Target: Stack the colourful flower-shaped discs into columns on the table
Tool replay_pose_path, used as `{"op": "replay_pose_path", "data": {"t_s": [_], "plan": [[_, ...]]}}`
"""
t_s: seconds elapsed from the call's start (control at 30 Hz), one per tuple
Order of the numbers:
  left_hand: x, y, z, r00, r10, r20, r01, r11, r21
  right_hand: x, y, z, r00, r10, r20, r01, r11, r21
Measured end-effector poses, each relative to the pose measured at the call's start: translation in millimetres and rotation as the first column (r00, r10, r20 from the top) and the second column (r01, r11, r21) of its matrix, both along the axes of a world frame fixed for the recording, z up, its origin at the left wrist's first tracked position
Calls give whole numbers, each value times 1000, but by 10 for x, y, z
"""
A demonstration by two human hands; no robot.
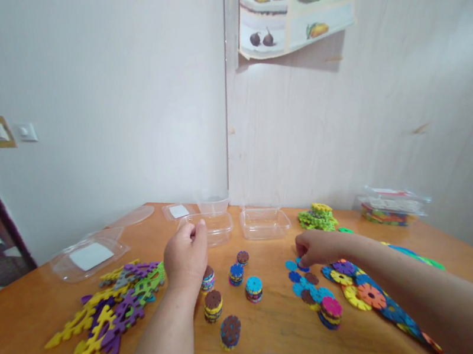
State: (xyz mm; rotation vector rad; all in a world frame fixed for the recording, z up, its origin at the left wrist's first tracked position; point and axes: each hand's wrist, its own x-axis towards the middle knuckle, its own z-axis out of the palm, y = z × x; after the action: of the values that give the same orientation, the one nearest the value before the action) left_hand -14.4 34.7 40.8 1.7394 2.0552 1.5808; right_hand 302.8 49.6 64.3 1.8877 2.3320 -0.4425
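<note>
My left hand [186,255] is closed like a fist over the table, just behind a stack of notched plastic discs [208,278]. Whatever its fingers may hold is hidden. My right hand [315,247] reaches down with fingers pinched at a blue notched disc [303,264], at the back of a loose group of discs [308,291], mostly blue with some brown. Several short disc stacks stand between my hands, among them a brown-topped stack [213,306] and a light-blue-topped stack [253,288]. A pink-topped stack [331,312] stands in front of the loose discs.
Yellow, purple and green toothed pieces [118,309] lie at left. Clear plastic trays [265,223] and lids [90,255] line the back. On the right are larger coloured discs [372,295], a green pile [317,219] and a filled clear bag [391,206].
</note>
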Motion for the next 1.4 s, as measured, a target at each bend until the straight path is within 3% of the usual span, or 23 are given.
{"op": "replay_pose_path", "data": {"t_s": [0.17, 0.33, 0.73, 1.4], "plan": [[-3, -4, 1, 1000, 1, -6, -1, 1000, -3, -32, -9, 8, 999, -17, -45, 15, 999, -30], [3, -3, 1, 1000, -2, -5, 2, 1000, 13, -150, 7, 27, 994, 29, -110, -27, 999, 25], [18, -51, 39, 1000, -12, 17, 12, 1000, 15, -1004, 100, 20, 939, 263, -220, -215, 952, 219], [26, -49, 41, 999, -10, 31, 10, 1000, -4, -1084, 210, -26, 952, 290, -96, -270, 947, 174]]}}
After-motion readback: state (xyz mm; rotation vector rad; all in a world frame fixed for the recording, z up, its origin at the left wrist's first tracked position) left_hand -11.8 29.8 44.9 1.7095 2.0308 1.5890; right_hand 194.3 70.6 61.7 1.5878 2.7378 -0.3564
